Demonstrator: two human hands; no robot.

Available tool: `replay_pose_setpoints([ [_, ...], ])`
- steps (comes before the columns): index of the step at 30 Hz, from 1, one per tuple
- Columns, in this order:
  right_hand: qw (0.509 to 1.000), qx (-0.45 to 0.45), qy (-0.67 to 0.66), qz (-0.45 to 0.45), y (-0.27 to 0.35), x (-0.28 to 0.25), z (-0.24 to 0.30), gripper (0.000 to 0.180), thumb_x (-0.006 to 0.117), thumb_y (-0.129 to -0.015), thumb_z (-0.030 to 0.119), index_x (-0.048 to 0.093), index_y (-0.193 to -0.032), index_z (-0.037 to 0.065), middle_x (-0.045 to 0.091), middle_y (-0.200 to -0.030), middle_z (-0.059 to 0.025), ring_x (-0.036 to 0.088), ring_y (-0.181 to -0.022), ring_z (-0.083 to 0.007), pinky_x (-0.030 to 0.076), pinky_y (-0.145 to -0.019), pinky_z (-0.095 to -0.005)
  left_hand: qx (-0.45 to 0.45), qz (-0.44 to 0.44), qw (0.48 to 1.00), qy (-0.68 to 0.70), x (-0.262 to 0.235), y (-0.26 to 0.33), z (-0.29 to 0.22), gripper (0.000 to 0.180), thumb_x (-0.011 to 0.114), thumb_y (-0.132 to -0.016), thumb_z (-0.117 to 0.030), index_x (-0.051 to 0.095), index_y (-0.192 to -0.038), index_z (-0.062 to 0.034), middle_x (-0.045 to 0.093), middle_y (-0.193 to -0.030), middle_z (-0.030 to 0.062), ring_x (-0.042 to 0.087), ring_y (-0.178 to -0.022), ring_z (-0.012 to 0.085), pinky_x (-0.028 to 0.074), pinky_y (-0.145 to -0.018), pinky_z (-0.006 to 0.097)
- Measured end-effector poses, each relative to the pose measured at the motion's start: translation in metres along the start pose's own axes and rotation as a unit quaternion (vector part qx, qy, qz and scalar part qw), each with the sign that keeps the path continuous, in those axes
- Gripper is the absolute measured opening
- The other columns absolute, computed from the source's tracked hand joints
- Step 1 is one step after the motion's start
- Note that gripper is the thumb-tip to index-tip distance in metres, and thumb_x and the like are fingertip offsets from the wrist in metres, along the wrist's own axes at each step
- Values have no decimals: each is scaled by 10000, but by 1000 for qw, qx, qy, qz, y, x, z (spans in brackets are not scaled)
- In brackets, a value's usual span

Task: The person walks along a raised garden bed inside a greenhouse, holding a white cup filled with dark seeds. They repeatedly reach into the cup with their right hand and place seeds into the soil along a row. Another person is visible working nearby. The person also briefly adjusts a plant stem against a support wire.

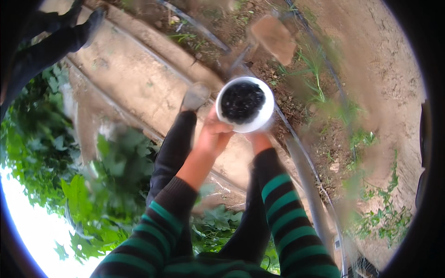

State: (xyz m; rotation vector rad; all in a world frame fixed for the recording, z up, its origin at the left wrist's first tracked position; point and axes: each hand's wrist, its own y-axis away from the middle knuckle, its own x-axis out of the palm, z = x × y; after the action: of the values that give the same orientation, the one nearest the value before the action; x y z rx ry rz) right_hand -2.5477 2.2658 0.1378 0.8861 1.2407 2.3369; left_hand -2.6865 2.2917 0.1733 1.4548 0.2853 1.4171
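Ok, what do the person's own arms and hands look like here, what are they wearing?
Both arms wear a dark knitted sweater with green stripes. The left sleeve is pushed up the forearm and has a ribbed dark cuff; the right sleeve reaches the wrist. The left hand is bare, with no glove; the right hand is mostly hidden.

Most of the right hand (260, 141) was hidden beneath the white cup (266, 111), and only its wrist showed. The dark bits (242, 102) inside the cup were too small to identify. Motion blurred the green leaves (116, 157) and the brown shape (274, 38). A dark-clothed person (51, 41) was cut off by the picture's rim.
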Motion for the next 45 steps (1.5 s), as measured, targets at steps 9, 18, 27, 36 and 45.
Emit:
replay_pose_setpoints([
  [9,928,70,344,-122,235,-120,96,141,627,-879,67,637,-966,-43,635,-902,-81,613,-811,-151,538,-731,-279,116,93,969,-196,28,146,54,516,609,-623,35,547,-1135,20,620,-1015,123,601,-942,248,500,-830,394],
  [18,940,-59,257,-217,447,-159,213,115,572,-831,-74,605,-941,-65,609,-819,-114,598,-723,-197,512,-626,-298,49,108,961,-248,145,319,67,683,593,-630,3,462,-1298,-47,590,-1174,114,562,-1099,246,477,-913,417],
  [27,953,-234,166,-95,541,-59,299,141,609,-829,-52,612,-967,-24,622,-860,-114,594,-756,-190,503,-633,-290,160,227,925,-259,244,453,98,752,608,-642,-64,386,-1361,-81,543,-1248,109,534,-1148,262,456,-947,451],
  [36,880,-437,181,-39,652,-41,361,163,576,-892,36,590,-1052,11,598,-938,-62,552,-819,-125,468,-704,-233,250,252,900,-254,274,497,113,716,579,-670,-95,372,-1354,-65,528,-1253,119,552,-1121,295,482,-910,512],
  [45,853,-501,130,-70,676,-70,375,209,538,-913,30,560,-1114,-19,594,-991,-68,550,-840,-121,466,-720,-231,236,308,884,-260,281,504,119,710,582,-693,-109,348,-1361,-64,513,-1262,122,548,-1126,308,484,-910,525],
])
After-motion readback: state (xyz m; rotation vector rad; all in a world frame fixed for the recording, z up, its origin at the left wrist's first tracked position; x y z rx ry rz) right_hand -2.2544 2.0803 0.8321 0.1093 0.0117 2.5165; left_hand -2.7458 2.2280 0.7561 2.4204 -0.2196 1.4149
